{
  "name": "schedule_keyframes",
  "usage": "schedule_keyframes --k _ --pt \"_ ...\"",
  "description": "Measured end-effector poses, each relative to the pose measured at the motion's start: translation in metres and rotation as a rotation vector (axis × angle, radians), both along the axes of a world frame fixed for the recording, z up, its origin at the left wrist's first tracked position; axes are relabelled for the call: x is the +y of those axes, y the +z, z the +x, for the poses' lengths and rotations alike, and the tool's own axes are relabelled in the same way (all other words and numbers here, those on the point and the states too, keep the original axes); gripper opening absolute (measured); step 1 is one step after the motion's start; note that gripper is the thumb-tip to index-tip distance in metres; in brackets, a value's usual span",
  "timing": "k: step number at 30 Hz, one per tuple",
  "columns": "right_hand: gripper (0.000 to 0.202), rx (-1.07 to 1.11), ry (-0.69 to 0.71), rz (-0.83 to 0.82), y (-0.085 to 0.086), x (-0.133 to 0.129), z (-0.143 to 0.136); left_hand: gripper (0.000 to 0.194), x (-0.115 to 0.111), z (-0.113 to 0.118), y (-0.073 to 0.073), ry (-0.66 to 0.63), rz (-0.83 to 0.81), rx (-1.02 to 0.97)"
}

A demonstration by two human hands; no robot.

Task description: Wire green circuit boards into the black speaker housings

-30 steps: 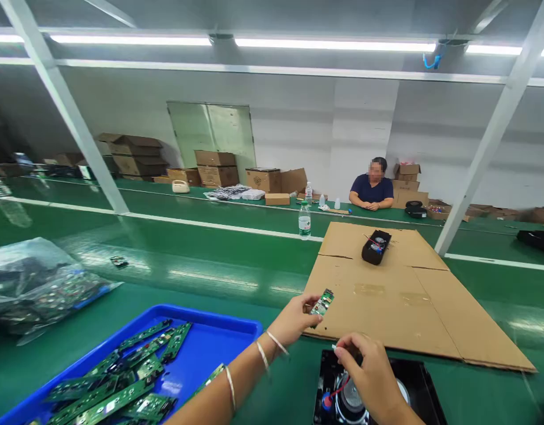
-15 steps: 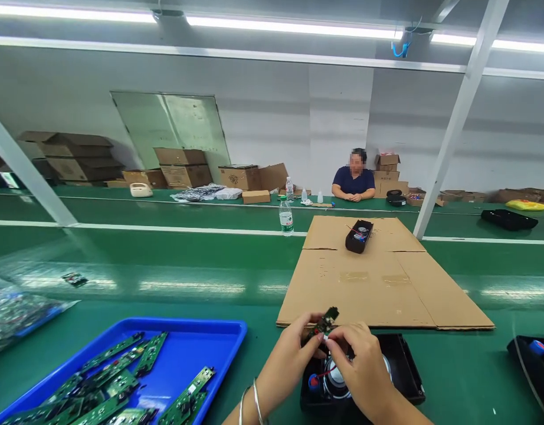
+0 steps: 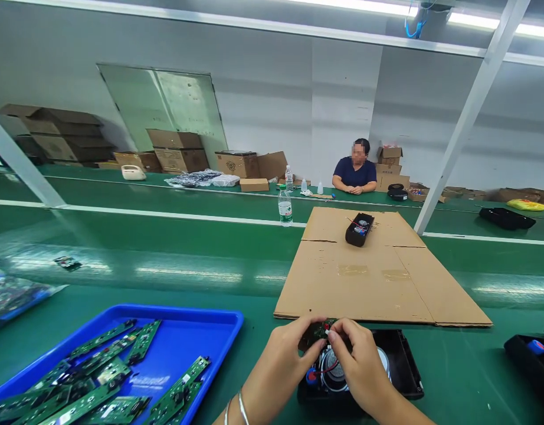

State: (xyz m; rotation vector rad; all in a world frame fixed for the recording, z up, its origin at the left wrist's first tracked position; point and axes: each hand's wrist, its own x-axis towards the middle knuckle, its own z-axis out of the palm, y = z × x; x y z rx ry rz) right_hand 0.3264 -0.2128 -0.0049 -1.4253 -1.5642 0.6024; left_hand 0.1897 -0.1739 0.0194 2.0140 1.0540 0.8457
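My left hand (image 3: 278,363) is closed around a small green circuit board (image 3: 317,333), most of which its fingers hide. Thumb and forefinger of my right hand (image 3: 363,363) pinch a tiny white connector (image 3: 327,332) against the board's edge; whether it is seated I cannot tell. Below both hands lies an open black speaker box (image 3: 402,360). Inside it show a round speaker (image 3: 330,367), partly covered by my right hand, and a blue part with red wire (image 3: 311,376).
A blue tray (image 3: 187,314) at left holds several circuit boards (image 3: 143,342). Beyond my hands, a cardboard sheet (image 3: 338,289) bears another black speaker box (image 3: 359,230). One more black box (image 3: 526,360) sits at the right edge. A person (image 3: 355,171) sits across the benches, near a bottle (image 3: 285,208).
The circuit board has tipped down from sticking up above my left fingers to lying lower between my hands. My right fingers stay on the white connector. The camera view has shifted slightly.
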Motion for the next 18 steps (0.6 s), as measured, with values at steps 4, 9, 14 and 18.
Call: schedule_keyframes --k 4,9,14,18 --pt "0.024 0.014 0.004 -0.027 0.002 0.0 0.0 0.025 -0.003 -0.002 0.004 -0.01 0.06 0.047" --pt "0.023 -0.024 0.027 -0.083 0.006 0.0 0.002 0.022 -0.005 -0.003 -0.003 -0.066 0.287 0.173" --pt "0.023 -0.013 0.059 -0.117 0.014 -0.001 0.004 0.022 -0.004 -0.006 -0.006 -0.169 0.414 0.261" --pt "0.02 -0.002 0.081 -0.138 0.017 -0.002 0.004 0.017 -0.003 -0.007 -0.002 -0.206 0.379 0.283"
